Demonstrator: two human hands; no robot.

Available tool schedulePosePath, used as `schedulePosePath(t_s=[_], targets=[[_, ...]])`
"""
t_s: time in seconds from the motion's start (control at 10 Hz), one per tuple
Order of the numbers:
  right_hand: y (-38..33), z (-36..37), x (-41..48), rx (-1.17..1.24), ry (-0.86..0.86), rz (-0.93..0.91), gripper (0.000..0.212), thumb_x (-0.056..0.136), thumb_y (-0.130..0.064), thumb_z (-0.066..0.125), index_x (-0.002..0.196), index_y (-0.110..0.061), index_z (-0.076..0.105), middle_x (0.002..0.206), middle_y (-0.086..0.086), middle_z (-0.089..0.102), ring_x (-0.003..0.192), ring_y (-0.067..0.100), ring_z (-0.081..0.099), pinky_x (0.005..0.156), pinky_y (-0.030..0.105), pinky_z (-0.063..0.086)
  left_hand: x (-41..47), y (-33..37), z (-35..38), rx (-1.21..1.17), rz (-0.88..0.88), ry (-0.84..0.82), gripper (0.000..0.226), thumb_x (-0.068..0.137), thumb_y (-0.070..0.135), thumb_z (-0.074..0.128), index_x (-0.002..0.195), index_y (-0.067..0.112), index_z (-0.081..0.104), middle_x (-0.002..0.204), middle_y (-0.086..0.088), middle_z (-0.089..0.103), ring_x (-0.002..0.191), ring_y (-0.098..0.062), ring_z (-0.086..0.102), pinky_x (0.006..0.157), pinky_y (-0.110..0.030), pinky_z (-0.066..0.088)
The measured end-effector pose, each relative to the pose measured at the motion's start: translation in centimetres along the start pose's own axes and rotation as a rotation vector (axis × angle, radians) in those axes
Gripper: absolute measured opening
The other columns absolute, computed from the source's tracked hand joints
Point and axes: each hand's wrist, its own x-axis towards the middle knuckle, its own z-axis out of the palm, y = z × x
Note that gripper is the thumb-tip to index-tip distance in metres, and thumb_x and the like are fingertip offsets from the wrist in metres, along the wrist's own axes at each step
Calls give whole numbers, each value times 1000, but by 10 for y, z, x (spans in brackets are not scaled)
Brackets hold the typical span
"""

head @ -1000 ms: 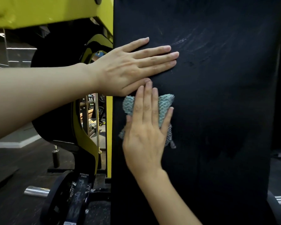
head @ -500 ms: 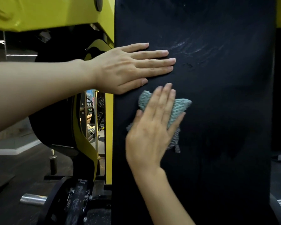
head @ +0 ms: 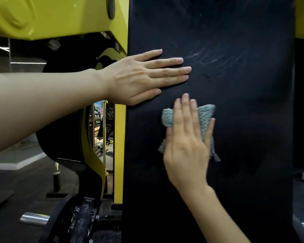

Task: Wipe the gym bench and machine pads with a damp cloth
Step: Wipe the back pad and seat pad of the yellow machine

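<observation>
Black vinyl covers the tall upright pad [head: 244, 120], which fills the middle of the view beside the yellow machine frame [head: 51, 16]. Faint wet streaks [head: 205, 58] shine on its upper middle, so that part looks wiped; the duller lower pad is probably left to do. The left grip [head: 139, 76] lies flat, fingers straight, bracing the pad. The right grip [head: 186, 146] presses with straight fingers on the blue-green woven cloth [head: 206, 113], bunched against the pad's middle.
</observation>
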Motion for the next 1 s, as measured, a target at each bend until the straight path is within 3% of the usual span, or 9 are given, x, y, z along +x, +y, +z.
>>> schedulePosePath(t_s=[0.2,0.5,0.6,0.8,0.9,1.0], targets=[[-15,5,-11,-26,67,127,57,102,-26,30,156,-8,21,165,6,14,152,18,9,122,50,1,-1,20,-2,-94,5,16,57,105,33,21,159,17,14,166,1,12,154,-20,7,124,-46,5],[-39,16,-78,6,-112,-254,58,100,-27,34,155,-12,25,164,2,16,152,16,10,121,49,7,-8,57,9,-182,-108,1,62,96,30,27,155,10,28,164,-4,21,154,-19,8,122,-52,10],[-21,8,-69,4,-132,-262,58,99,-25,34,155,-12,25,164,2,18,152,16,10,122,49,4,-14,64,15,-168,-76,18,63,93,25,36,154,9,30,164,-4,20,154,-17,5,123,-51,8],[38,-9,-58,-81,-21,-144,57,99,-21,36,155,-13,26,163,2,20,151,16,14,122,50,5,-26,80,12,-221,-67,35,61,99,32,23,155,9,28,164,-5,21,153,-21,11,123,-51,7],[58,-18,-56,-83,7,-39,55,102,-24,30,156,-13,23,164,1,18,152,14,11,122,50,5,-32,82,13,-145,1,55,57,104,32,21,159,17,15,166,2,12,154,-19,6,124,-46,4],[48,-13,-60,-69,59,77,55,104,-26,26,157,-12,19,165,2,14,152,15,7,123,47,1,-34,86,13,-144,-9,64,57,104,32,21,159,17,14,166,2,12,154,-18,6,124,-46,5]])
